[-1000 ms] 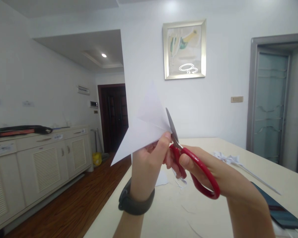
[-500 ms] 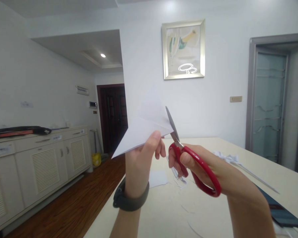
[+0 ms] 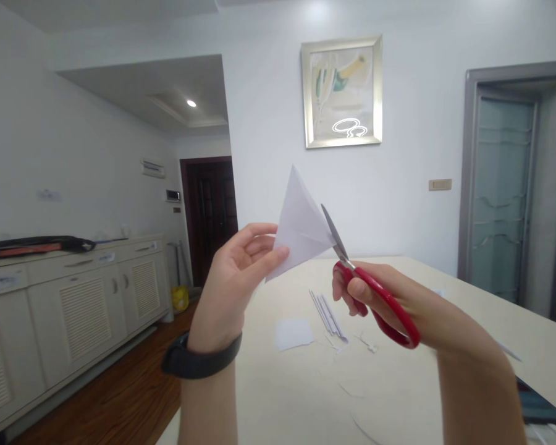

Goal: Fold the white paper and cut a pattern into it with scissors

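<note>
Folded white paper (image 3: 301,222) stands upright in the air, pinched at its left edge between the thumb and fingers of my left hand (image 3: 241,259). It has a roughly triangular outline, with one point at the top and one at the right. My right hand (image 3: 375,284) grips a pair of scissors (image 3: 391,312) by the red handles. Their grey blades point up and to the left. The paper's right corner meets the blades near the pivot; whether it lies between them I cannot tell. A dark band circles my left wrist.
On the cream table (image 3: 296,395) lie several thin white paper rolls (image 3: 327,315), a white paper piece (image 3: 294,334) and thin scraps (image 3: 370,347). A dark flat device (image 3: 540,402) sits at the right edge. White cabinets (image 3: 83,296) line the left wall.
My left hand has moved left and now holds the paper's left edge instead of its lower edge. The paper has turned and narrowed in view. The scissors have shifted slightly right.
</note>
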Demonstrator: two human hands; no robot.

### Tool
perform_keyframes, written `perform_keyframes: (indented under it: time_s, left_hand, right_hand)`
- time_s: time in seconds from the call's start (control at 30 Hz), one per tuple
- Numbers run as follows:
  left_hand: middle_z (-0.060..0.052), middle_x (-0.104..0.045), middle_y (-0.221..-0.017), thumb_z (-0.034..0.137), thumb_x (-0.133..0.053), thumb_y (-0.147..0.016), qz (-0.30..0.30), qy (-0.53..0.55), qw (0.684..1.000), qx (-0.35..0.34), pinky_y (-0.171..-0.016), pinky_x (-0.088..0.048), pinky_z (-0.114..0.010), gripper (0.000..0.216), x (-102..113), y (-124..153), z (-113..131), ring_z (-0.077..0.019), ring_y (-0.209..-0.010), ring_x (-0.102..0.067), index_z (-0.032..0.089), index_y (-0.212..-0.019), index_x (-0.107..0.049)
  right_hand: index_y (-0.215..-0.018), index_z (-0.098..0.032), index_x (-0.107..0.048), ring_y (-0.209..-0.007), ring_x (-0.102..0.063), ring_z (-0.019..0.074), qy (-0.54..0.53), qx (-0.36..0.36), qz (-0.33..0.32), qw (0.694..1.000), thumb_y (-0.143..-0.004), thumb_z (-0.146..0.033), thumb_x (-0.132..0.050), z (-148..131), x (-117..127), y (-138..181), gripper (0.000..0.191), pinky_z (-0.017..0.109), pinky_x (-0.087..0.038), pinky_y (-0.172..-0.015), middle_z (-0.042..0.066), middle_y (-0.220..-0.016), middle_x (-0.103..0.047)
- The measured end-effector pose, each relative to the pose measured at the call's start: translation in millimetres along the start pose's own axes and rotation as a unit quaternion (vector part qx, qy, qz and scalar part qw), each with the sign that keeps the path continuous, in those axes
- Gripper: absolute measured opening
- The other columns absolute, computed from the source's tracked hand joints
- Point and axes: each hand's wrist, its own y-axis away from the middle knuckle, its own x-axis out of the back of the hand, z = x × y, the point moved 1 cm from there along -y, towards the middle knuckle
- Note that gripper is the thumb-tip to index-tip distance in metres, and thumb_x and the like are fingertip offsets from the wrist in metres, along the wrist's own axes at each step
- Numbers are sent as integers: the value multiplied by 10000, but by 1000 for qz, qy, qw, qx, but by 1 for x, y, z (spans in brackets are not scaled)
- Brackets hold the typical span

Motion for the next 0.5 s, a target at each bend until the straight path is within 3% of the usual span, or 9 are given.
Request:
perform_keyframes:
  time_s: [0.23, 0.5]
  left_hand:
    - [-16, -717, -953, 247, -695, -788, -61, 22, 997, 45, -753, -539, -232, 303, -9, 0, -2, -167, -880, -680, 214, -1053, -553]
    - [8, -672, -892, 320, -730, -743, -40, -40, 997, 61, -626, -528, -255, 391, -10, 5, 2, -158, -722, -640, 275, -1090, -556]
  right_hand:
    - [-794, -198, -466, -659, -357, 122, -13, -11, -69, 997, -931, -558, -391, 4, 3, 4, 393, 254, -314, -600, -22, -734, -406]
    - [-759, -196, -451, -579, -330, 93, -1, -40, -94, 995, -956, -423, -419, 3, 0, -4, 302, 221, -297, -516, -39, -694, -417]
